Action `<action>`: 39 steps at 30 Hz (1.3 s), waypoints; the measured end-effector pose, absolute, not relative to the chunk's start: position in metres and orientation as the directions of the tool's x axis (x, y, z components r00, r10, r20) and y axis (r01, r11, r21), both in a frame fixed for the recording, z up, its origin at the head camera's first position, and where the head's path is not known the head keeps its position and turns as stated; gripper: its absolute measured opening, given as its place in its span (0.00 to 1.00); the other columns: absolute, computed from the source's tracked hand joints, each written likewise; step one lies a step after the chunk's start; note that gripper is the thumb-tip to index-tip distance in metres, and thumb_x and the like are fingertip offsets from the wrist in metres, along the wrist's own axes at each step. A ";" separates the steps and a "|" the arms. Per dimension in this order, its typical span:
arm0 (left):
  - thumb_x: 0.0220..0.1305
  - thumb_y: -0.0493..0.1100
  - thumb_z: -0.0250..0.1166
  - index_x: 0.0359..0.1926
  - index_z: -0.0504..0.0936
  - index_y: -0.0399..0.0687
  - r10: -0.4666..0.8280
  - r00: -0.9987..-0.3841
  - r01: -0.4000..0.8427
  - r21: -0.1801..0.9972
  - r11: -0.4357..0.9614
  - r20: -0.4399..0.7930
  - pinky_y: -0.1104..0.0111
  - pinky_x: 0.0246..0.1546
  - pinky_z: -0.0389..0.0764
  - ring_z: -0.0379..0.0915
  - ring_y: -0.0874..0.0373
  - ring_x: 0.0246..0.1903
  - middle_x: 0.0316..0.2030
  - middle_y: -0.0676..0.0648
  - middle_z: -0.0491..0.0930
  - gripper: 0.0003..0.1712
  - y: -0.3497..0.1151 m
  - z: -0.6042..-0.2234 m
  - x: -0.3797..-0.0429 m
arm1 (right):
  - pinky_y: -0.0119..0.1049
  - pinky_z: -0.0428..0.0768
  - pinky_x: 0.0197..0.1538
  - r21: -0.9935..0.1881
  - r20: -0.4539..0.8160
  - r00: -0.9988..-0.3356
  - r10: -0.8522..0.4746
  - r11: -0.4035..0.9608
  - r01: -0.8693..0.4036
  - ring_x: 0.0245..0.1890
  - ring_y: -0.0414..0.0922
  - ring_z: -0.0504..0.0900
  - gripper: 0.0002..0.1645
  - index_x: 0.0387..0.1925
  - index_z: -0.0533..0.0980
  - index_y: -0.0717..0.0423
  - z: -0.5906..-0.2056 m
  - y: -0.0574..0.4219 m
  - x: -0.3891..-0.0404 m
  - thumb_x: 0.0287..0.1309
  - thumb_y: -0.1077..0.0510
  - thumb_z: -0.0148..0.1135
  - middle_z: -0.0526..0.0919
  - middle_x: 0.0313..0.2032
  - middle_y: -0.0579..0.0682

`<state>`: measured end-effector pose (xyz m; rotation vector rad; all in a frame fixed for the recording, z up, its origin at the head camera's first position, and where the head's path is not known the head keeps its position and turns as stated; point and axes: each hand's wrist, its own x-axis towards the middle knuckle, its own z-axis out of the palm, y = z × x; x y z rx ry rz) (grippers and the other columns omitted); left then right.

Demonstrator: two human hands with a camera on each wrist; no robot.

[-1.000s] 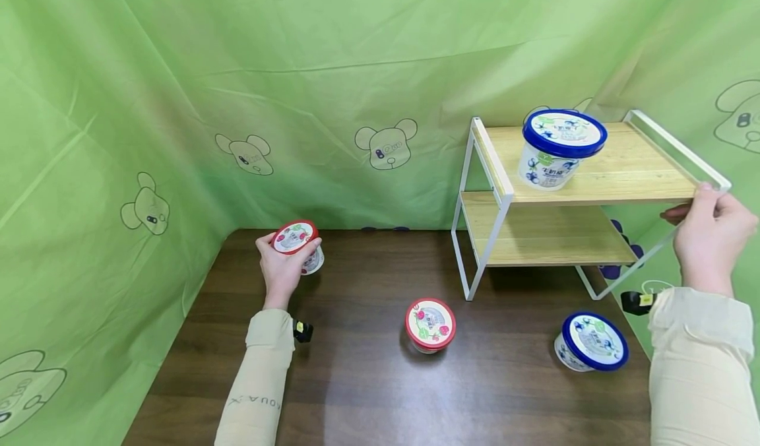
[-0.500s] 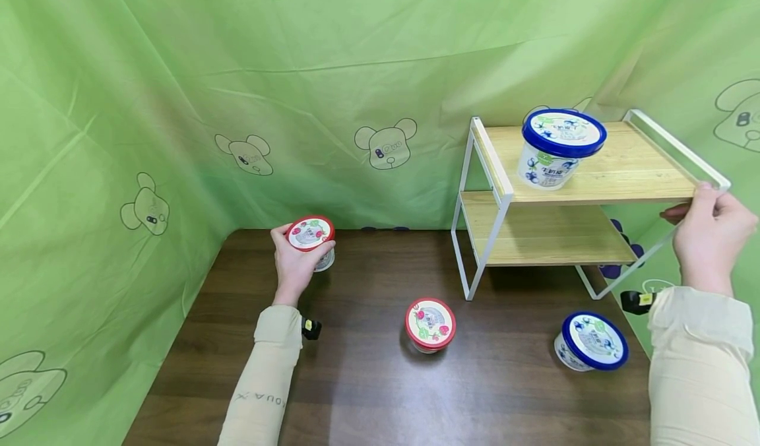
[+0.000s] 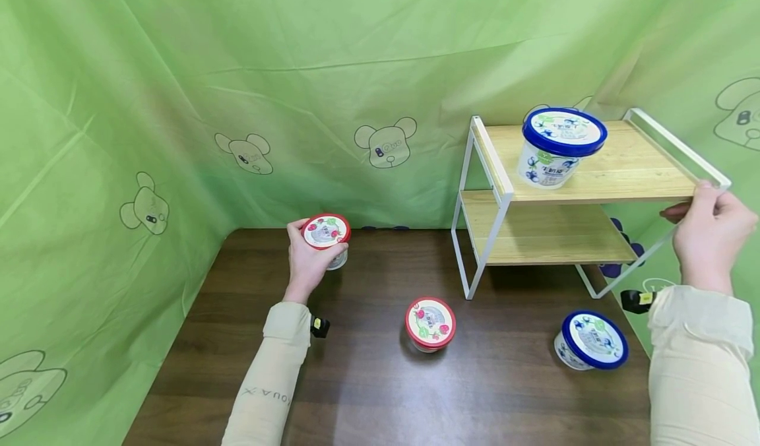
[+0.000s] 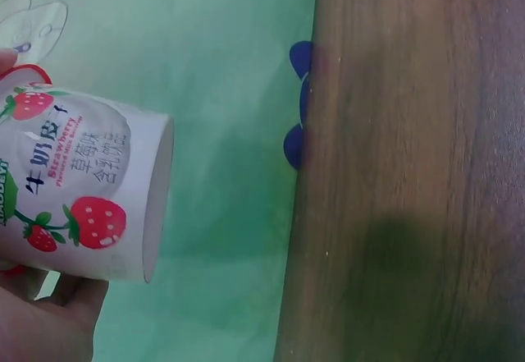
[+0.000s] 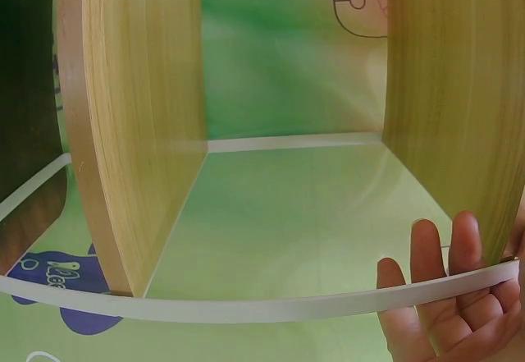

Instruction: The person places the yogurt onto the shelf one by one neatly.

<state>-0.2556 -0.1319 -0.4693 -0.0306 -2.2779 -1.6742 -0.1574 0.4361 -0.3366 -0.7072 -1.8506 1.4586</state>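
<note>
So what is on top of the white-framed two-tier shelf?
A blue-lidded blueberry tub stands on its top board, toward the left end. The tub hides the board beneath and just behind it; the lid conceals any contents.

Cream sleeves [image 3: 274, 367] (the left one lettered) adjoin black wrist cameras [image 3: 319, 327].

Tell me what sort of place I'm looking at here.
Probably a staged recording booth, though the room beyond is hidden. A green cartoon-printed sheet hangs behind and beside the brown wood-grain table, and the things set up there are a small two-tier shelf and lidded tubs.
</note>
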 end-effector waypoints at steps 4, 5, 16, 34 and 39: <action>0.44 0.48 0.84 0.65 0.63 0.48 -0.138 -0.950 0.218 0.913 0.344 0.279 0.53 0.54 0.73 0.73 0.49 0.52 0.53 0.43 0.76 0.51 -0.123 -0.468 -0.256 | 0.19 0.72 0.23 -0.975 0.169 -0.627 0.760 0.223 0.008 0.20 0.29 0.81 0.20 0.31 0.82 0.41 -0.336 0.436 -0.157 0.78 0.48 0.48 0.81 0.17 0.35; 0.44 0.49 0.83 0.65 0.64 0.48 -0.132 -0.950 0.224 0.910 0.349 0.284 0.53 0.54 0.73 0.73 0.49 0.52 0.53 0.43 0.76 0.51 -0.121 -0.468 -0.256 | 0.19 0.72 0.23 -0.976 0.165 -0.628 0.761 0.218 0.008 0.20 0.29 0.81 0.20 0.31 0.82 0.42 -0.336 0.436 -0.157 0.78 0.48 0.48 0.81 0.17 0.35; 0.40 0.58 0.86 0.66 0.69 0.49 -0.045 -0.950 0.272 0.887 0.372 0.310 0.54 0.51 0.77 0.73 0.53 0.51 0.52 0.48 0.78 0.54 -0.101 -0.464 -0.252 | 0.20 0.70 0.21 -0.973 0.176 -0.627 0.759 0.232 0.008 0.21 0.28 0.81 0.20 0.31 0.82 0.43 -0.338 0.436 -0.157 0.78 0.48 0.48 0.81 0.17 0.35; 0.34 0.67 0.85 0.62 0.69 0.52 -0.024 -0.941 0.291 0.843 0.453 0.338 0.56 0.49 0.76 0.71 0.54 0.50 0.49 0.53 0.76 0.56 -0.078 -0.458 -0.243 | 0.19 0.71 0.23 -0.981 0.134 -0.639 0.757 0.193 0.023 0.20 0.29 0.81 0.20 0.32 0.82 0.45 -0.335 0.436 -0.155 0.78 0.47 0.49 0.82 0.17 0.35; 0.34 0.67 0.85 0.62 0.68 0.53 -0.019 -0.939 0.296 0.837 0.460 0.342 0.54 0.49 0.75 0.71 0.55 0.50 0.49 0.53 0.76 0.56 -0.073 -0.457 -0.240 | 0.19 0.71 0.23 -0.978 0.141 -0.636 0.759 0.206 0.029 0.20 0.28 0.81 0.20 0.32 0.82 0.45 -0.335 0.435 -0.154 0.78 0.47 0.48 0.81 0.17 0.35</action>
